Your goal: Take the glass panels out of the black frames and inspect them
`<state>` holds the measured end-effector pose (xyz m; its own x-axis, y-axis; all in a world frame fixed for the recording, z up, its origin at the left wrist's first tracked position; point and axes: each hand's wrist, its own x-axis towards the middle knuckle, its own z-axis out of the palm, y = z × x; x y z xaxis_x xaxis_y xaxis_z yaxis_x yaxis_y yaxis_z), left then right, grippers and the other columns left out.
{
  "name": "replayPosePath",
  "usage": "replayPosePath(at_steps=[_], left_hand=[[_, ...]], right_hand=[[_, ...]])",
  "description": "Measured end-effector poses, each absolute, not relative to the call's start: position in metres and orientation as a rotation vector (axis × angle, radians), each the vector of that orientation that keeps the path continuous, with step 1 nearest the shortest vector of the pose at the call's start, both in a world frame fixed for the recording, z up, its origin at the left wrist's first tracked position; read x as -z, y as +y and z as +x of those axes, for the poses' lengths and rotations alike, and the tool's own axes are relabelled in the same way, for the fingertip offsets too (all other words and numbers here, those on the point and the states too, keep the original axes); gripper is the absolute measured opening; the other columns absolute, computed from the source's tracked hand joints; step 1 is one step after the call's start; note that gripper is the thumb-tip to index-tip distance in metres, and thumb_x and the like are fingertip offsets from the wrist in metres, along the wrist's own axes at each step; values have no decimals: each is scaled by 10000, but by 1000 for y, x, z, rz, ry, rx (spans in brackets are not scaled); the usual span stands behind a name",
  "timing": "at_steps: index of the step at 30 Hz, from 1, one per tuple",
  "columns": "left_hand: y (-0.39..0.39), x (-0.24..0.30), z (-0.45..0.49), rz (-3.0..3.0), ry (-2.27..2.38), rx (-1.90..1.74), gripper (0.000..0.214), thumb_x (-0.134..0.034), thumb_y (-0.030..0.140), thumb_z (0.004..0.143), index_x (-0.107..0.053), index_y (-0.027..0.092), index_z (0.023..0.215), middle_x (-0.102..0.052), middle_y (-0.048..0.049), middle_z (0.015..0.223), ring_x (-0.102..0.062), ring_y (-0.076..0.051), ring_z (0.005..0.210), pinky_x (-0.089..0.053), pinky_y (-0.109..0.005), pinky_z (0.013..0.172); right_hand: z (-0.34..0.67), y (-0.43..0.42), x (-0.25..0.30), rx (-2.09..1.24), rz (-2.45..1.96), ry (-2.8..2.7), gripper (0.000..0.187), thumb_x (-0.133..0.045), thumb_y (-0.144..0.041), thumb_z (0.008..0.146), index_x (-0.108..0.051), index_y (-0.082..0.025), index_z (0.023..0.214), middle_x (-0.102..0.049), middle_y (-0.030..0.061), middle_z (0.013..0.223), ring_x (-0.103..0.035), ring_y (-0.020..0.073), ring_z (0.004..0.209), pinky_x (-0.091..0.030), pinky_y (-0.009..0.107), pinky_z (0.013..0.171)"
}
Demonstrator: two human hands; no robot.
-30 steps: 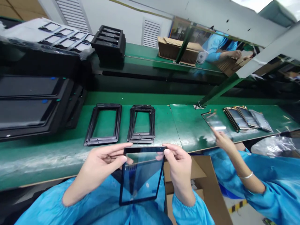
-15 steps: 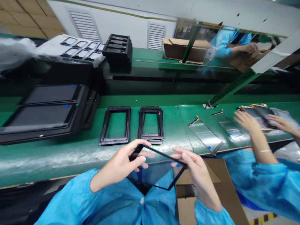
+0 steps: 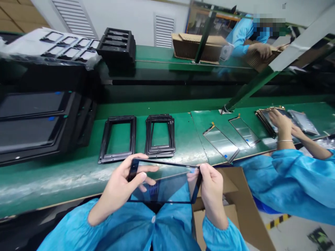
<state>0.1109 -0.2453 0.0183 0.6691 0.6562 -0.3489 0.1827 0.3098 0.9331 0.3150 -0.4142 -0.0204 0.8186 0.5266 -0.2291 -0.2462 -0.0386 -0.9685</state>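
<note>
A black-bordered glass touch panel (image 3: 167, 186) with a see-through middle is held up in front of my body. My left hand (image 3: 125, 181) grips its left end, thumb on the near face and fingers showing through the glass behind. At the right end, my right hand (image 3: 210, 184) pinches the upper corner, beside a small blue tab (image 3: 193, 170). Beyond the panel, on the green bench, lie two stacks of black frames, a left stack (image 3: 104, 146) and a right stack (image 3: 149, 139). Farther right rest two clear panels with orange ribbon tabs, a near panel (image 3: 221, 141) and a far panel (image 3: 243, 129).
Black trays holding dark panels (image 3: 28, 130) are stacked at the left. An open cardboard box (image 3: 251, 209) stands below the bench edge. A co-worker's hands (image 3: 281, 122) touch a pile of panels (image 3: 265, 120) at the right. A green post (image 3: 248, 90) slants over the bench.
My right hand has closed on the panel's right corner, where its fingers were looser before. The panel has turned more level. The co-worker's hands have come closer together over the pile.
</note>
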Motion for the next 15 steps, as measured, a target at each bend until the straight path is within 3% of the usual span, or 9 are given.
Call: replayPosePath(at_steps=[2,5,7,10,12,13,15], left_hand=[[-246,-16,111,1251,834,-372,546,-759,492,949,-468,221,1323,-830,-181,1139,-835,-296,764,-643,-327,569],[-245,-16,110,1275,850,-380,550,-723,488,976,-443,216,1363,-822,-182,1144,-826,-282,744,-638,-323,556],[-243,-17,110,1379,847,-388,536,-667,468,1011,-426,220,1420,-774,-203,1283,-829,-286,819,-653,-344,600],[-235,-22,114,1846,813,-491,618,-674,373,993,-431,248,1548,-589,-191,1568,-724,-342,1248,-631,-472,977],[-228,-28,120,2212,685,-538,591,-710,331,958,-558,278,1526,-578,-129,1596,-569,-360,1446,-426,-554,1227],[-224,-30,124,2335,584,-516,504,-708,326,961,-650,295,1461,-639,-100,1541,-566,-354,1448,-352,-566,1272],[-218,-35,132,2421,374,-425,302,-659,326,1004,-795,315,1274,-784,-56,1330,-701,-314,1281,-412,-517,1237]], right_hand=[[312,-416,21,-595,-1470,-251,450,-734,-620,934,-752,-194,789,-760,34,592,-769,244,546,-641,322,576],[309,-416,19,-602,-1410,-298,428,-679,-595,974,-785,-181,987,-800,56,664,-786,255,571,-642,334,573],[307,-417,15,-607,-1423,-338,406,-725,-545,950,-772,-175,1110,-822,65,710,-790,252,565,-652,337,581],[303,-418,10,-569,-1501,-411,332,-761,-465,939,-775,-178,1106,-831,67,721,-789,237,547,-662,323,590],[298,-418,8,-559,-1528,-463,308,-735,-455,964,-785,-181,1097,-834,70,728,-792,238,550,-667,322,586],[295,-418,8,-564,-1535,-489,302,-727,-451,972,-788,-183,1097,-836,70,735,-795,238,554,-670,323,588],[291,-418,7,-575,-1540,-524,289,-717,-440,987,-789,-187,1107,-841,70,752,-798,233,559,-675,322,599]])
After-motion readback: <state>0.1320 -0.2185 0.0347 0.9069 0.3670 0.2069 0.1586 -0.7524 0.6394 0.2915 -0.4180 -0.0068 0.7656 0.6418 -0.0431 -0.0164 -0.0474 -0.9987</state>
